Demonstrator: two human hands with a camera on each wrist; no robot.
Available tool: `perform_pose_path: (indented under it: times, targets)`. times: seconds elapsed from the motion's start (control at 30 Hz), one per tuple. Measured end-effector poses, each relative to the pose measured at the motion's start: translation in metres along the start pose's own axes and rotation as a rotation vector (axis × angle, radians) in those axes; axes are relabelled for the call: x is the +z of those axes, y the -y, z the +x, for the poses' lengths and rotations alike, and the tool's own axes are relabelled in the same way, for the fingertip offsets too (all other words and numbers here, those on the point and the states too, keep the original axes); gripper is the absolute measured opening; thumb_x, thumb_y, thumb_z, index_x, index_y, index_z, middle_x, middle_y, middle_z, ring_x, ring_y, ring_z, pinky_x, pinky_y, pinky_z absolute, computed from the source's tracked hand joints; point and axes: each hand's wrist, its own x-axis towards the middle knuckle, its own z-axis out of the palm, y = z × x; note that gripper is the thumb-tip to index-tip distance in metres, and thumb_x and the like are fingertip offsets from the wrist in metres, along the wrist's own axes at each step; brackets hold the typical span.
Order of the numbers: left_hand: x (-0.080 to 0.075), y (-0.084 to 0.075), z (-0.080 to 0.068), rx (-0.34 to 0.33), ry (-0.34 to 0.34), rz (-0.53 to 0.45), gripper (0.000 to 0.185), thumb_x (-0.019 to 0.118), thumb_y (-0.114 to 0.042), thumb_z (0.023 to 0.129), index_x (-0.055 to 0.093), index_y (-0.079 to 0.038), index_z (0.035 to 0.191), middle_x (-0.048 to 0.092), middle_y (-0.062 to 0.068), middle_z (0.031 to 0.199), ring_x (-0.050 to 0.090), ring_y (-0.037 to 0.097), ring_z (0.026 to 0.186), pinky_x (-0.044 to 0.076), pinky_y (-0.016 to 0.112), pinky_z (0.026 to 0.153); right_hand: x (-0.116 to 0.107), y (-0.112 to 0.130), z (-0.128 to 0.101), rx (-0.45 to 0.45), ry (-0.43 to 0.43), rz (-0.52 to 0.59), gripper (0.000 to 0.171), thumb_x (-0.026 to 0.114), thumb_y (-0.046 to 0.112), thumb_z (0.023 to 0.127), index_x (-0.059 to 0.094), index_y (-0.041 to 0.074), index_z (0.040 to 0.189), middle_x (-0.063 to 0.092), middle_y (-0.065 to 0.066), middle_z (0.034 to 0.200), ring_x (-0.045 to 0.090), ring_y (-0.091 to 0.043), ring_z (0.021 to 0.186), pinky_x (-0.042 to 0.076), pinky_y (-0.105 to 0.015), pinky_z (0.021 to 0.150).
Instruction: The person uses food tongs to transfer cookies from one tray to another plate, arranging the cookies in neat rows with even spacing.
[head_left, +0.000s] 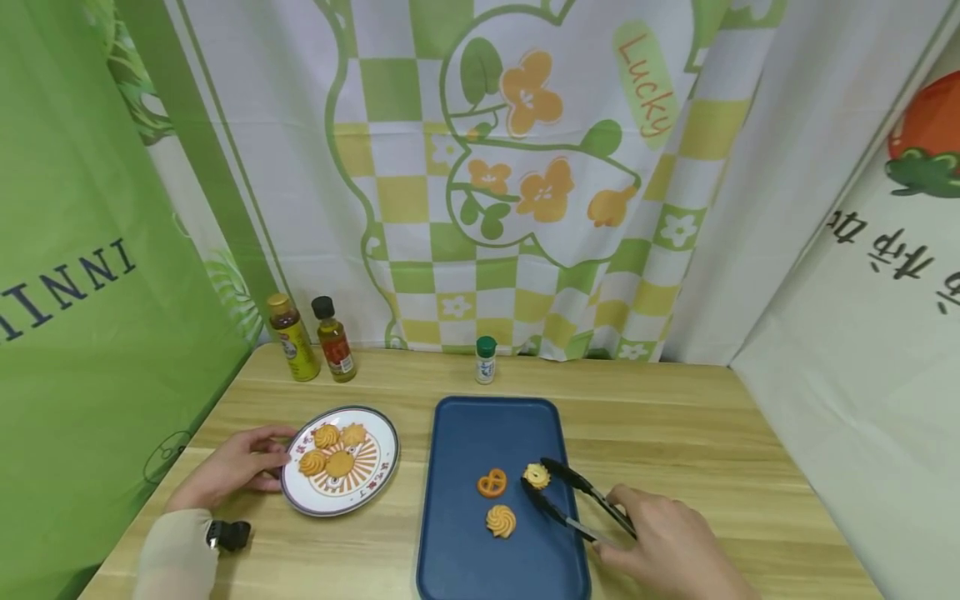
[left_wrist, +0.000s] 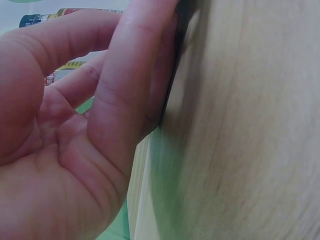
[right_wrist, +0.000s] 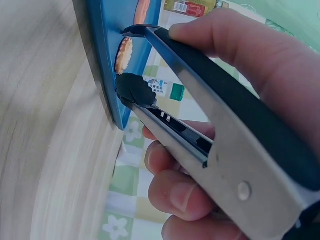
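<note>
My left hand point(head_left: 232, 467) is at the left rim of a white plate point(head_left: 386, 475), its fingers and thumb holding the edge. On that plate lie several golden cookies point(head_left: 312, 462). In my right hand point(head_left: 667, 533) are metal tongs point(right_wrist: 185, 85) with black tips, gripped between thumb and fingers. The spread tips stand on either side of a pale ring-shaped cookie point(head_left: 536, 476), which lies on a dark blue tray point(head_left: 495, 425). In the right wrist view that cookie point(right_wrist: 124, 56) sits between the tips. To its left on the tray are a pretzel point(head_left: 492, 482) and a swirled cookie point(head_left: 501, 521).
Two sauce bottles, one yellow-labelled point(head_left: 298, 350) and one black-capped point(head_left: 334, 342), stand at the back left of the wooden table point(head_left: 675, 417). A green-capped shaker point(head_left: 485, 362) stands behind the tray. A patterned curtain point(head_left: 525, 275) hangs along the back.
</note>
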Motion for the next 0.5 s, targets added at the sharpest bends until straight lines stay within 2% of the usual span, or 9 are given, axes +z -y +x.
perform_pose_path:
  times: [0.5]
  targets:
    - [0.0009,0.0003,-0.0017,0.009,0.002,-0.008,0.066,0.068,0.001,0.106,0.038,0.014,0.164,0.064,0.017,0.121,0.075,0.021,0.087,0.077,0.037,0.079,0.0012,-0.0035,0.002,-0.029,0.004,0.018,0.045,0.092,0.049,0.084,0.076,0.023,0.116,0.06,0.014,0.077,0.049,-0.007,0.068,0.042,-0.027,0.061]
